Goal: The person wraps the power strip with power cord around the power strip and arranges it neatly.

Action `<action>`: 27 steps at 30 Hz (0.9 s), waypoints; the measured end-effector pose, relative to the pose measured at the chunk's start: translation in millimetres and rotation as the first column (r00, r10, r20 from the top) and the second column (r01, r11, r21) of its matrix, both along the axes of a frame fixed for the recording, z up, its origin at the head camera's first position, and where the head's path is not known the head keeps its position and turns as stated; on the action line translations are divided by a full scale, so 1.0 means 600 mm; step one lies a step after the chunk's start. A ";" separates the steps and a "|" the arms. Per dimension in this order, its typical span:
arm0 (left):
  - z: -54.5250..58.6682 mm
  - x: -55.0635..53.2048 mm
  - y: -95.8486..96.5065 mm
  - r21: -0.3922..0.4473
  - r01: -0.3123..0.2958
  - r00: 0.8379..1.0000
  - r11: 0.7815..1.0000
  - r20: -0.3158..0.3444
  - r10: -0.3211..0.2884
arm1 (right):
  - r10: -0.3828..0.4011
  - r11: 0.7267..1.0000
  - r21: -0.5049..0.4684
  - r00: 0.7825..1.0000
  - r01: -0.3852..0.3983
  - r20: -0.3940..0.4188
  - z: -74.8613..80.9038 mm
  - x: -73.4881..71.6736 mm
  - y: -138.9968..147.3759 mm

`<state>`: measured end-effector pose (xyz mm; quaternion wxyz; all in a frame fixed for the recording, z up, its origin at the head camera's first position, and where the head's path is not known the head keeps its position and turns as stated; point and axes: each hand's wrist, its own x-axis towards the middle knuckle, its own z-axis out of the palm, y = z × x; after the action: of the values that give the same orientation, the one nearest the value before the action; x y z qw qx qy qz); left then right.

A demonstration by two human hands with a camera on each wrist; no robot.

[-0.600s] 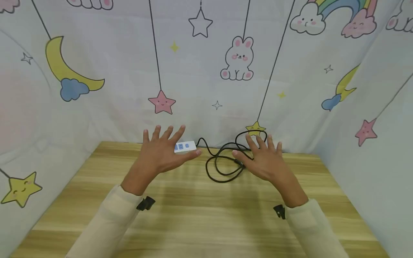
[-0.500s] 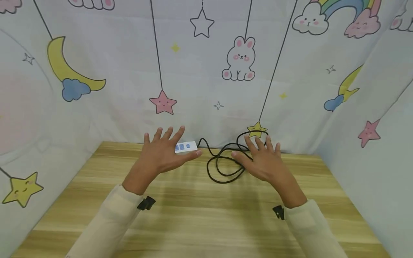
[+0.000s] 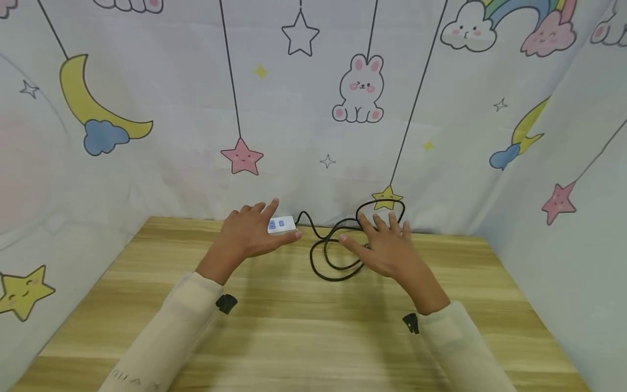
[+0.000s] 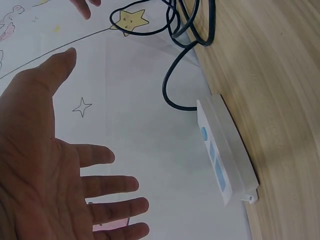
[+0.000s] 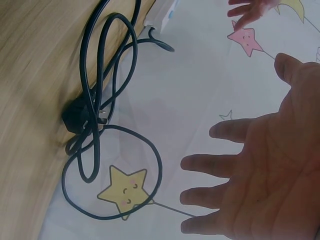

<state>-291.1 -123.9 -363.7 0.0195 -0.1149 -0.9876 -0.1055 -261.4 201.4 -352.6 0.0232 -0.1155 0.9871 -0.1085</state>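
Observation:
A white power strip (image 3: 288, 224) with blue sockets lies at the table's back edge; in the left wrist view the whole strip (image 4: 227, 150) shows. From its right end runs a black cable (image 3: 313, 260), loosely coiled. My left hand (image 3: 247, 231) hovers over the strip's left part and hides it in the head view, fingers spread and holding nothing. Above the coil is my right hand (image 3: 387, 247), also spread and holding nothing. Within the coil, the right wrist view shows the black plug (image 5: 77, 114), mostly hidden by that hand in the head view.
The wood-grain table (image 3: 303, 332) ends at a white cloth backdrop (image 3: 196, 109) printed with stars, moons and rabbits. More of this cloth closes off the left and right sides. Small black clips (image 3: 226, 304) sit at both sleeve cuffs.
My left hand has tilted forward and down, so its fingers look shorter in the head view. My right hand has shifted slightly left and a little lower. The strip and cable lie as before.

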 end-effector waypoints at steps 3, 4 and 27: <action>-0.012 -0.014 -0.001 -0.021 0.003 1.000 1.000 0.001 -0.003 | 0.004 1.000 0.005 1.000 -0.004 0.002 -0.003 -0.003 -0.003; -0.016 -0.019 -0.001 -0.026 0.006 1.000 1.000 0.002 -0.006 | 0.005 1.000 0.009 1.000 -0.005 -0.001 -0.003 -0.004 -0.003; -0.095 -0.101 -0.013 -0.099 -0.001 0.998 0.995 0.068 0.007 | 0.013 1.000 0.016 1.000 -0.013 0.013 -0.018 -0.011 -0.026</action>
<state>-351.5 -131.8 -421.0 -0.0196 -0.1102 -0.9919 -0.0605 -268.3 185.5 -363.6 0.0313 -0.1208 0.9870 -0.1013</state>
